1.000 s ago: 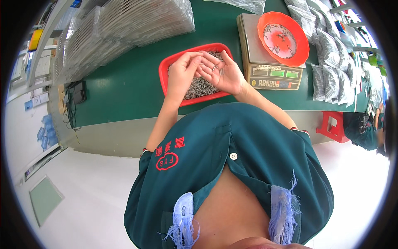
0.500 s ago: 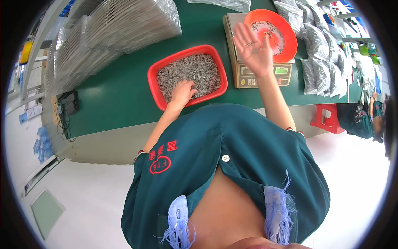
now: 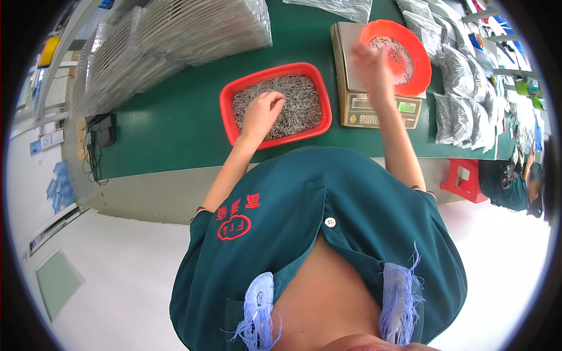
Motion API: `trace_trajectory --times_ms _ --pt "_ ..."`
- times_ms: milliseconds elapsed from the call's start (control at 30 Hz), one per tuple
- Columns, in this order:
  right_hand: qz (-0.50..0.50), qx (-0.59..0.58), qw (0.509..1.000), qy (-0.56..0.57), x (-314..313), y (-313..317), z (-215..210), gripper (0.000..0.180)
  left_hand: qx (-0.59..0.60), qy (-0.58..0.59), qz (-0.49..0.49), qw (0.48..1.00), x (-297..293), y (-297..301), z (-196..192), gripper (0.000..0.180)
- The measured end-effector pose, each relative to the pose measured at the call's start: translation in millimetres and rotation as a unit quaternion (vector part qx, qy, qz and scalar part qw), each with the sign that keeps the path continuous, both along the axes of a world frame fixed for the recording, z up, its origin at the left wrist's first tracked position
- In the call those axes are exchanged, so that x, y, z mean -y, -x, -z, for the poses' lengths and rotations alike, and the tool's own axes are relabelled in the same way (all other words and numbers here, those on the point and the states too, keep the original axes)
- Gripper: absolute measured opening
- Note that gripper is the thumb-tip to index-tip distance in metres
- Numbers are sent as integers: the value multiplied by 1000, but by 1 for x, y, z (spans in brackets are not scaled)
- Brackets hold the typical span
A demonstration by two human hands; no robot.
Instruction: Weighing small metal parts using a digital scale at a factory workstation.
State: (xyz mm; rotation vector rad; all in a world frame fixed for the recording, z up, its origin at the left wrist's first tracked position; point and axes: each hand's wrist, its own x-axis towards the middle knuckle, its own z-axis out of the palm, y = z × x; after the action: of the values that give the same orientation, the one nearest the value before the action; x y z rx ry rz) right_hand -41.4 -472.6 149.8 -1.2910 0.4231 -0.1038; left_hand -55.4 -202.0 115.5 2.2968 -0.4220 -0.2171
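A red plastic basket (image 3: pixel 227 109) full of small thin metal pieces (image 3: pixel 301 102), like pins or screws, sits on the table in front of me. Over its left part is my left hand (image 3: pixel 261 114), thumb and fingers drawn together; whatever they pinch is too small to make out. My right hand (image 3: pixel 373 65) hovers beside an orange-red bowl (image 3: pixel 418 51) and is smeared by motion, so its fingers cannot be read. The bowl holds a scatter of similar pieces and rests on a beige digital scale (image 3: pixel 355 112) with a lit green display.
Stacked clear plastic trays (image 3: pixel 193 32) fill the back left of the green table (image 3: pixel 175 137). Filled clear bags (image 3: pixel 462 111) are piled right of the scale. A black device with cables (image 3: pixel 104 130) lies at the left end. A red stool (image 3: pixel 462 180) and another person (image 3: pixel 508 182) are at right.
My left hand has lifted from among the metal pieces, its fingers now together. My right hand was spread palm up over the scale and has turned into a blur. The view has shifted slightly.
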Motion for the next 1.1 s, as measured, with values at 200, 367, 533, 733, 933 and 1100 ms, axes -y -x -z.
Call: trace_trajectory --times_ms 200,367,533,733,933,1100 --pt "-220 -45 752 -619 -91 20 46 69 153 41 54 986 34 9 -48 22" --pt "-158 17 665 -729 -82 16 50 63 68 85 -66 992 12 -3 -22 18" --pt "-135 42 712 -688 -69 19 32 67 6 -203 79 976 2 4 50 17" --pt "-144 65 732 -663 -61 22 25 71 59 -198 66 976 4 6 73 13" --pt "-128 51 729 -671 -57 28 38 70 5 -99 -19 995 -1 2 51 16" --pt "-114 25 726 -678 -60 30 49 72 -86 23 -108 990 -5 -9 29 21"
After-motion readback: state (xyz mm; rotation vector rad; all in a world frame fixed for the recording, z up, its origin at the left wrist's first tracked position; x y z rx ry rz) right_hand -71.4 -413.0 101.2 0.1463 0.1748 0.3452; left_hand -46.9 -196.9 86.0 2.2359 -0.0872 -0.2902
